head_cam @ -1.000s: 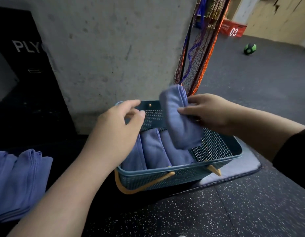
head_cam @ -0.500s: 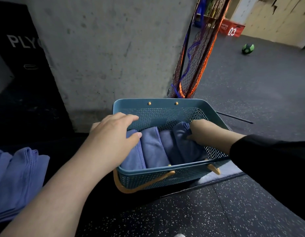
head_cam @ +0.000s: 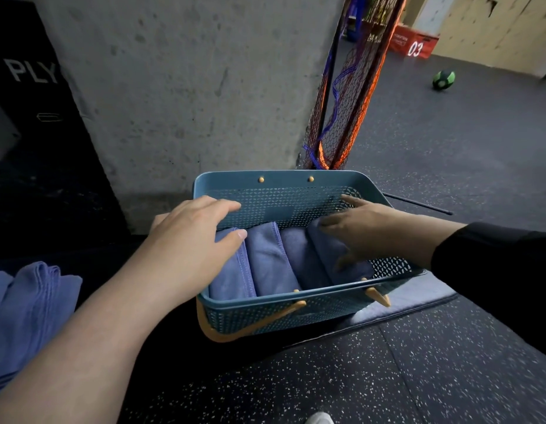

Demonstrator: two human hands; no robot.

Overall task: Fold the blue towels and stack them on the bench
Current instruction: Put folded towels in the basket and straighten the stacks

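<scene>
Head view shows both hands at a teal mesh basket (head_cam: 284,313). The left hand (head_cam: 189,243) rests over the basket's left rim, fingers relaxed and lightly spread, thumb tip touching the leftmost folded blue towel (head_cam: 232,273). The right hand (head_cam: 366,231) lies inside the basket with fingers straight and spread, pressing on the rightmost towel (head_cam: 329,255); it grips nothing. Four folded blue towels stand side by side in the basket, two more (head_cam: 271,261) between the hands. The basket has tan handles folded down and sits partly on a grey-blue pad (head_cam: 418,298) on the dark speckled worktop (head_cam: 387,377). Further blue towels (head_cam: 27,310) lie in a pile well to the left. Behind stand a concrete pillar (head_cam: 189,87), a black box lettered PLY (head_cam: 30,96), an orange-and-black net (head_cam: 348,102), and a green ball (head_cam: 443,80) on the floor.
</scene>
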